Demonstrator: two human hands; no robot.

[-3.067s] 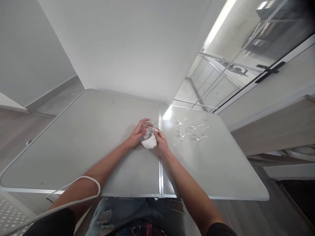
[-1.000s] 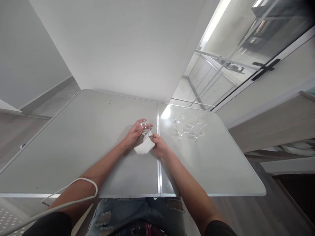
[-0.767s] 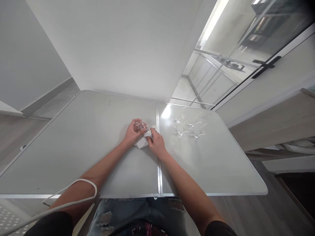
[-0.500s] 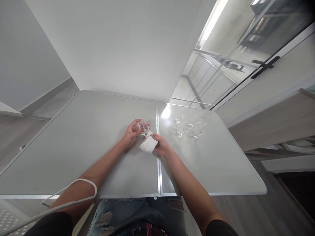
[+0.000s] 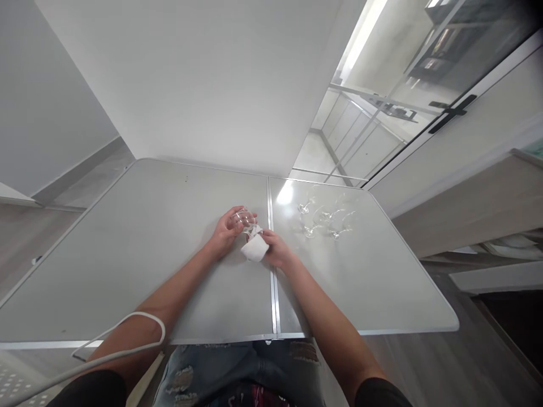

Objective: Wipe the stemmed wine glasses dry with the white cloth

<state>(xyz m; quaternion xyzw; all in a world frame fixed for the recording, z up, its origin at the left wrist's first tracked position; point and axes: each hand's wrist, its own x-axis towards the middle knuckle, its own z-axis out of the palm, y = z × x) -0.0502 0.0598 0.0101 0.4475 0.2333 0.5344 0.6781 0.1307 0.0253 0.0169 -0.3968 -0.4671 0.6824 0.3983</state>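
Note:
My left hand (image 5: pixel 226 230) is wrapped round the bowl of a clear wine glass (image 5: pixel 244 217), held tilted above the table just left of its seam. A white cloth (image 5: pixel 255 247) hangs from my right hand (image 5: pixel 275 247), whose fingers pinch it against the lower part of the glass. The glass's stem and foot are mostly hidden by the cloth and fingers. Off to the right of my right hand, several more clear stemmed glasses (image 5: pixel 310 232) stand close together, their outlines faint against the tabletop.
The pale grey folding table (image 5: pixel 139 237) has a metal seam (image 5: pixel 271 271) across it. A white wall (image 5: pixel 203 85) rises behind its far edge, with a glass door (image 5: pixel 407 90) at the right. A white cable (image 5: pixel 123 351) loops over my left forearm.
Both hands stay in nearly the same place on the glass. The cloth's lower end has shifted slightly and folded a little. The whole view has tilted slightly.

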